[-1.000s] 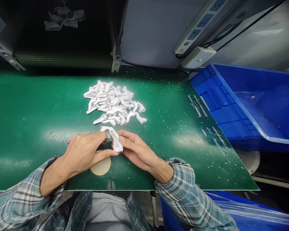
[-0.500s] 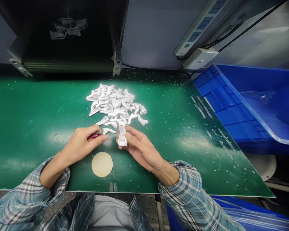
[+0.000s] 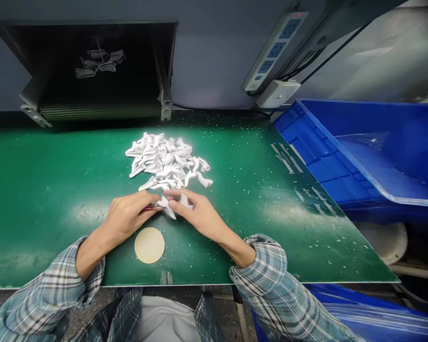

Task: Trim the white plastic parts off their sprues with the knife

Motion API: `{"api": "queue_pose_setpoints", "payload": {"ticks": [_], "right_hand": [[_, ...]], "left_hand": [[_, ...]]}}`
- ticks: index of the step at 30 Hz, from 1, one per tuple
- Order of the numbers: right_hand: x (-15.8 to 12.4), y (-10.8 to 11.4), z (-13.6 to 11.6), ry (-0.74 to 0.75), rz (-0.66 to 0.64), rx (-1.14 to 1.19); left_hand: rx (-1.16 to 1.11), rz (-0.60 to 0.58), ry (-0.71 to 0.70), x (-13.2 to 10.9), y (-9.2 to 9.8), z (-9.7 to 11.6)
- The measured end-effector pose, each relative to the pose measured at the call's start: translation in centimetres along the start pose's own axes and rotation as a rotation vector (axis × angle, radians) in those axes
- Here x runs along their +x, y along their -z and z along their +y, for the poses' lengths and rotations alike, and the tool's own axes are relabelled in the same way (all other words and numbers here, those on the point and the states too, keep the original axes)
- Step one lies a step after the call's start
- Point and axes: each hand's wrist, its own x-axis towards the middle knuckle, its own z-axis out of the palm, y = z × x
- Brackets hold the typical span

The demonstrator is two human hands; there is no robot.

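Left hand (image 3: 128, 216) and right hand (image 3: 199, 219) together, near the middle of the green surface (image 3: 57, 190), both at a white moulded plastic part (image 3: 167, 207) held between them just above the surface. Left hand also pinches a small pink-handled tool (image 3: 148, 208) (most of it hidden in the grip). A heap of white parts (image 3: 164, 159) lies just far of the hands; a round beige disc (image 3: 149, 245) lies near them; a blue plastic crate (image 3: 360, 152) sits off to the right.
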Motion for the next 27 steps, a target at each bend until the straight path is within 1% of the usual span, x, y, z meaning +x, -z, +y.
{"api": "queue_pose_setpoints", "payload": {"ticks": [2,3,4,6,9,12,14,21,27], "right_hand": [[0.0,-0.1,-0.1,-0.066,-0.124,0.071],[0.0,-0.2,-0.2,-0.094,-0.159,0.115],[-0.1,-0.2,-0.2,-0.111,-0.165,0.153],[-0.2,-0.3,-0.2,-0.118,-0.116,0.199],[-0.5,-0.4,-0.3,-0.114,-0.049,0.218],[-0.6,-0.5,-0.4,-0.150,-0.052,0.259],[-0.6,-0.5,-0.4,-0.167,-0.052,0.270],[-0.7,-0.5,-0.4,-0.153,-0.008,0.209],[-0.8,-0.7,-0.8,-0.165,0.025,0.172]], "left_hand": [[-0.034,0.083,-0.115,-0.1,0.4,0.5],[-0.043,0.113,-0.144,-0.1,0.6,0.7],[-0.040,0.135,-0.152,-0.2,0.7,0.9],[0.015,0.158,-0.120,-0.3,0.9,1.2],[0.199,0.163,-0.069,-0.5,1.0,1.4],[0.357,0.128,-0.064,-0.7,1.0,1.6],[0.415,0.109,-0.059,-0.7,1.0,1.8],[0.483,0.102,-0.076,-0.4,1.3,2.4],[0.442,0.071,-0.065,-0.5,1.2,2.3]]}}
